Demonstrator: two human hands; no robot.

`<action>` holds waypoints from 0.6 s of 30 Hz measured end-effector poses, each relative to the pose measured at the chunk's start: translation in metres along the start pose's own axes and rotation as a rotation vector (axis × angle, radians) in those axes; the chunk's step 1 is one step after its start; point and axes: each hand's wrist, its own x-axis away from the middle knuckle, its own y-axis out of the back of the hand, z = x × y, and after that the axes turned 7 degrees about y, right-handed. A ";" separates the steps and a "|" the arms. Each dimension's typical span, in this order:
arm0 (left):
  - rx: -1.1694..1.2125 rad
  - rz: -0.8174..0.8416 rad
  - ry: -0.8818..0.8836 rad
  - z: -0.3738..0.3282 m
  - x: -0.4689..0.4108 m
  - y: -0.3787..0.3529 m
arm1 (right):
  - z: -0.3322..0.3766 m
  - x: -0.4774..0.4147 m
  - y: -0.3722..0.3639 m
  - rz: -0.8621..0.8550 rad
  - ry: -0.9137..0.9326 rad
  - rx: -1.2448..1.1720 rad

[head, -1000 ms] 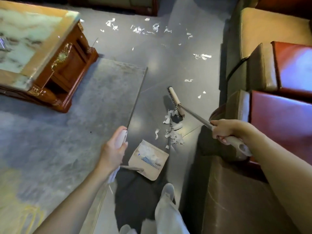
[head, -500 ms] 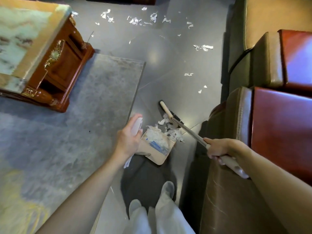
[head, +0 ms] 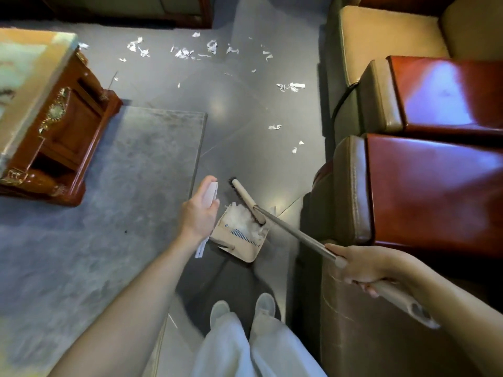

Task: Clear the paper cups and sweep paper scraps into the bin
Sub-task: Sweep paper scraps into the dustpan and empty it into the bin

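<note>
Here, closest in, the right hand (head: 362, 263) has its fingers clenched round the grey pole (head: 294, 232) of the broom, and the left hand (head: 200, 213) wraps its fingers round the upright white handle (head: 211, 192) of the dustpan (head: 245, 248). The dustpan sits on the dark floor (head: 245, 110) just ahead of the person's shoes (head: 265, 304), beside the edge of the rug (head: 122, 172). A white heap of paper scraps (head: 241, 220) lies in its mouth, and the broom head (head: 246, 200) rests across that mouth, touching the heap.

The step in hand looks like brushing a gathered pile into the pan. Further out, loose scraps (head: 290, 86) lie near the sofa (head: 435, 186), and a scattered band (head: 185, 53) crosses the far floor. So the next move likely calls for carrying broom and pan forward. No cups or bin show.
</note>
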 end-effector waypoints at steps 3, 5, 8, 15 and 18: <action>-0.023 0.026 -0.019 0.004 0.003 0.005 | -0.003 0.006 -0.001 -0.057 -0.028 -0.026; -0.029 0.036 -0.028 0.007 0.003 0.006 | -0.003 0.004 0.000 -0.079 -0.048 -0.080; -0.045 0.054 -0.049 0.010 0.000 0.003 | 0.004 -0.010 0.002 -0.097 -0.071 -0.086; -0.005 0.029 -0.062 0.009 -0.033 -0.001 | 0.037 -0.070 -0.025 -0.085 -0.082 -0.026; 0.001 0.044 -0.056 0.004 -0.046 -0.002 | 0.061 -0.080 -0.049 -0.019 -0.054 0.060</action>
